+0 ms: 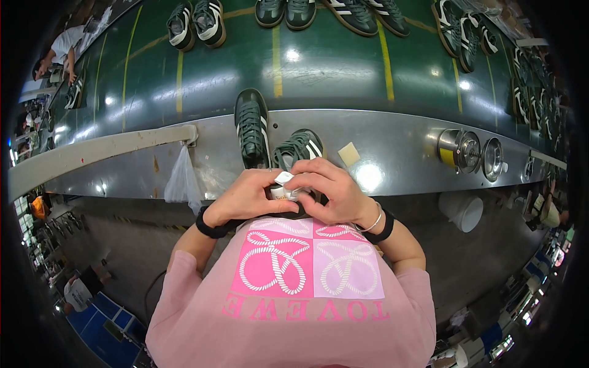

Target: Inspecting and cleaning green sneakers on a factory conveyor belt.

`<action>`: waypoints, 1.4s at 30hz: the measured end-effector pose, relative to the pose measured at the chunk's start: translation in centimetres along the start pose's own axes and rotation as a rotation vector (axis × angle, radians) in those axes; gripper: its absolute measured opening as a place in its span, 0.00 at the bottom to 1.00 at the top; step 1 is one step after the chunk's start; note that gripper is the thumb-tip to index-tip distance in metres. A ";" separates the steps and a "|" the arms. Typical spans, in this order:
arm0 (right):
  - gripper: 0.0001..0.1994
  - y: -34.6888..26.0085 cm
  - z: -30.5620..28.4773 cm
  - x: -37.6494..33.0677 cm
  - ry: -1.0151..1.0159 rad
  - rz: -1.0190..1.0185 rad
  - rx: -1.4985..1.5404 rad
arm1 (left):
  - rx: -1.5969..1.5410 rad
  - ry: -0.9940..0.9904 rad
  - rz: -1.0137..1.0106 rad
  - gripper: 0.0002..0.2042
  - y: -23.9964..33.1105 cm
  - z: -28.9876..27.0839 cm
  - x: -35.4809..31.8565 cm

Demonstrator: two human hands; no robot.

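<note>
Here we see both hands drawn together close to the chest, just below the edge of the steel ledge (392,153) that runs along the green conveyor belt (331,67). The left hand (248,197) and the right hand (334,191) are closed around a small white tag (284,178), a folded slip pinched between the fingertips, with a dark shoe (300,211) mostly hidden beneath the palms. Whether the tag is attached to that shoe we cannot tell.

Just beyond the hands, on the ledge, stand two dark green sneakers with white stripes: one (252,127) pointing away, the other (299,148) right beside it and nearer the hands. A small pale yellow square slip (348,154) lies flat on the steel to the right of them. Further right sit two round metal fittings (475,153), one with a yellow band. To the left, a clear plastic bag (181,181) hangs from the ledge's edge.

On the belt, well apart, more pairs of the same sneakers (196,24) rest between yellow painted lines (277,61).
</note>
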State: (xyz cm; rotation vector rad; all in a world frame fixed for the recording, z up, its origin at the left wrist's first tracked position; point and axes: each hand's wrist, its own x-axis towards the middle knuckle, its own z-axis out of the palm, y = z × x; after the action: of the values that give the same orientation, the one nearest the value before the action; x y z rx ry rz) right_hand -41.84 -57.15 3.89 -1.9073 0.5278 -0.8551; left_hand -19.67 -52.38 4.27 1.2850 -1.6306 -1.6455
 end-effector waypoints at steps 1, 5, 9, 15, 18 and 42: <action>0.12 -0.1 -0.1 0.0 -0.007 0.025 0.002 | -0.005 0.006 -0.002 0.21 0.0 -0.1 0.1; 0.11 0.1 0.1 0.3 -0.048 0.004 -0.042 | 0.042 -0.039 -0.005 0.22 -0.4 -0.3 0.4; 0.10 1.0 0.1 -0.6 -0.044 0.005 -0.030 | 0.038 -0.063 0.002 0.22 -0.4 -0.6 0.2; 0.09 0.3 0.1 0.4 -0.015 -0.014 -0.059 | -0.009 -0.083 -0.031 0.23 -0.3 -0.6 0.4; 0.10 -0.1 0.3 1.3 -0.043 -0.106 -0.050 | -0.052 -0.076 -0.035 0.23 -0.3 -0.3 0.3; 0.07 2.0 -0.9 -1.8 -0.029 -0.003 -0.034 | 0.042 -0.122 -0.051 0.24 -0.4 -0.1 0.4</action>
State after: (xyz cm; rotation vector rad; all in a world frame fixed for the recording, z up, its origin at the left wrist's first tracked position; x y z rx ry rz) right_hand -43.71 -57.45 1.77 -1.9485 0.5253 -0.8242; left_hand -19.63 -52.70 3.80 1.2790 -1.7246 -1.7601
